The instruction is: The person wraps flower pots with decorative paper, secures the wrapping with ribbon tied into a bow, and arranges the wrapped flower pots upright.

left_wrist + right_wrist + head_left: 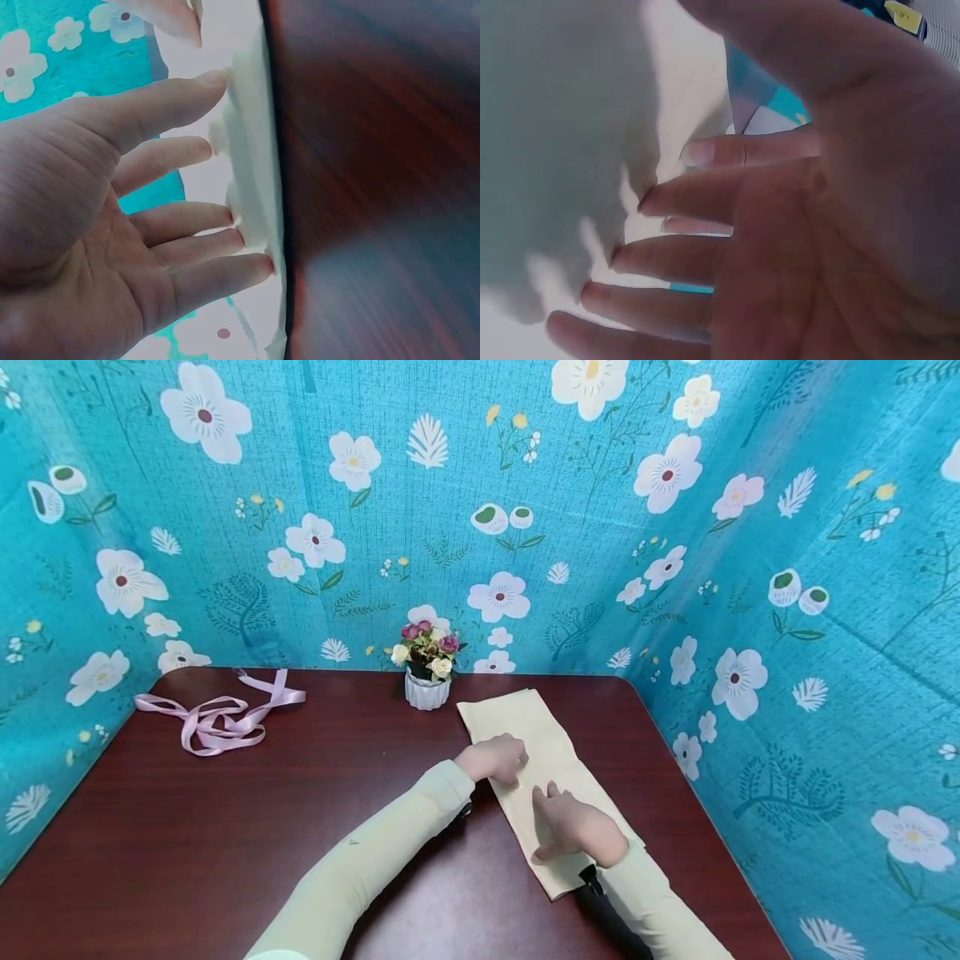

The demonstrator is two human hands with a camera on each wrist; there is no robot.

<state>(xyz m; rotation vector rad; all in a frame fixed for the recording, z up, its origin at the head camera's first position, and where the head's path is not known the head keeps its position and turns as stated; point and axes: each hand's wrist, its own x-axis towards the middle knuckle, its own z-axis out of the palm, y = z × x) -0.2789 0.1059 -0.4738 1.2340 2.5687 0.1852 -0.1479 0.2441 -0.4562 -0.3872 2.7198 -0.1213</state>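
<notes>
Cream cloth [553, 747], L grip [495, 758], R grip [573, 824] atop, spread, empty, flowerpot [428, 681] nr, ribbon [246, 722] L.

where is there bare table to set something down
Widest: the table between the pink ribbon, its left edge and the left sleeve. Smaller: between ribbon and flowerpot, and a strip between the cream cloth and the table's right edge. Crowded: the cloth, under the left hand and right hand, with the flowerpot by its far end.

The right grip [577, 824] hides part of the cream cloth [558, 760].
</notes>
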